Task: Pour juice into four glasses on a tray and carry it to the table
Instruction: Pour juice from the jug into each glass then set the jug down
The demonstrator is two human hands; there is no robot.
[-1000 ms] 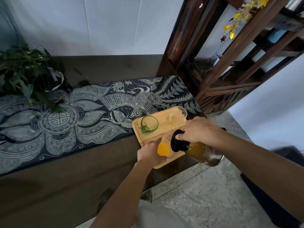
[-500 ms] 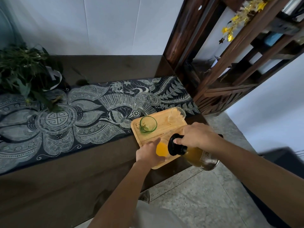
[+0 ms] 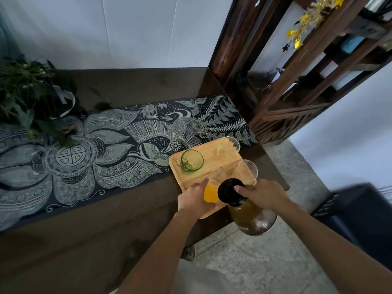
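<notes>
Pouring stage. The left hand wraps round the near glass, which is orange with juice, apparently to steady it on the wooden tray at the table's near right corner. The right hand grips the neck of the tilted bottle, whose black top lies just right of that glass. Farther back, the green glass and both clear glasses look unfilled.

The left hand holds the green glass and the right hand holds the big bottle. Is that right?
Not quite. In the head view the left hand holds the glass of orange juice; the green glass stands untouched on the tray. The right hand does hold the bottle.
</notes>
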